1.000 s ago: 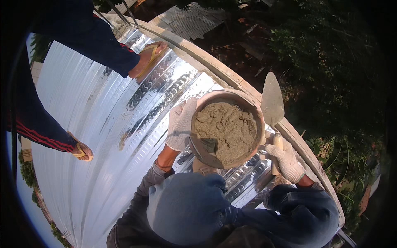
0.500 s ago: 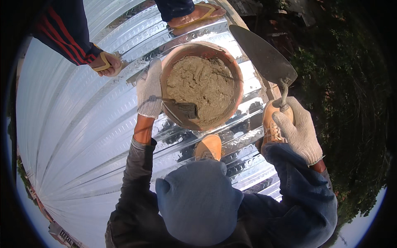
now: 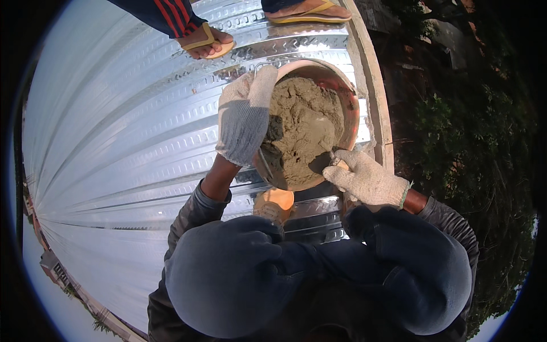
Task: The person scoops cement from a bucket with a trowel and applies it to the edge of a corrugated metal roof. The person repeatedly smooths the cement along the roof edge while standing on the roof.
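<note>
A round bucket (image 3: pixel 348 128) full of wet grey-brown mortar (image 3: pixel 302 105) sits in front of me, above my knees. My left hand (image 3: pixel 245 114), in a knitted cotton glove, is closed on the bucket's left rim beside the wire handle. My right hand (image 3: pixel 362 176), gloved too, grips the wooden handle of a trowel (image 3: pixel 341 162) at the lower right of the bucket. The trowel's blade is down in the mortar, largely coated and hard to pick out.
Ribbed shiny metal sheeting (image 3: pixel 125 148) surrounds me, bordered on the right by a concrete edge (image 3: pixel 376 102), with trees and sheds (image 3: pixel 461 125) beyond it, lower down. Another person's sandalled feet (image 3: pixel 208 43) stand beyond the bucket. My tan shoe (image 3: pixel 273 202) is below it.
The trowel went from upright beside the bucket down into the mortar. My right hand moved left with it. The view has turned, and the other person's feet now appear higher in it.
</note>
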A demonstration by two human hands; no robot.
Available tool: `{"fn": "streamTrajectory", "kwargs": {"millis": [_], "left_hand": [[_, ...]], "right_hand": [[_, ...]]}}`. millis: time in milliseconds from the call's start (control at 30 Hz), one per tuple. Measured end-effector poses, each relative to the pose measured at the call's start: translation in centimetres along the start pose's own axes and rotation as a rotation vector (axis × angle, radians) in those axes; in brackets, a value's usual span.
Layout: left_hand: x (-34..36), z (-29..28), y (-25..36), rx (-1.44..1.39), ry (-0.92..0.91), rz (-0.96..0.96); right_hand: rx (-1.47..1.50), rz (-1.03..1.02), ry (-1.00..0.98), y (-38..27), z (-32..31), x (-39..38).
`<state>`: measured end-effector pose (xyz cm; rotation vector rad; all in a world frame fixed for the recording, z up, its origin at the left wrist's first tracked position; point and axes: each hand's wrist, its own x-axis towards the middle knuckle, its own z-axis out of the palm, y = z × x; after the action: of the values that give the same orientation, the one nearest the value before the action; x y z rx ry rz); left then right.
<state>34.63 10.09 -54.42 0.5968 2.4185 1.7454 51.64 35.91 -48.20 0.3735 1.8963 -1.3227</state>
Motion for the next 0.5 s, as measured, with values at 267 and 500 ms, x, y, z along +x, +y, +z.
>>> {"fn": "streamTrajectory", "kwargs": {"millis": [267, 500], "left_hand": [[3.1, 3.2, 5.3, -0.135, -0.144, -0.342], [5.3, 3.8, 7.5, 0.0, -0.196, -0.605]], "right_hand": [[-0.598, -0.472, 0.248, 3.3, -3.9, -3.9], [-0.608, -0.857, 0.643, 10.0, -7.1, -3.9]]}}
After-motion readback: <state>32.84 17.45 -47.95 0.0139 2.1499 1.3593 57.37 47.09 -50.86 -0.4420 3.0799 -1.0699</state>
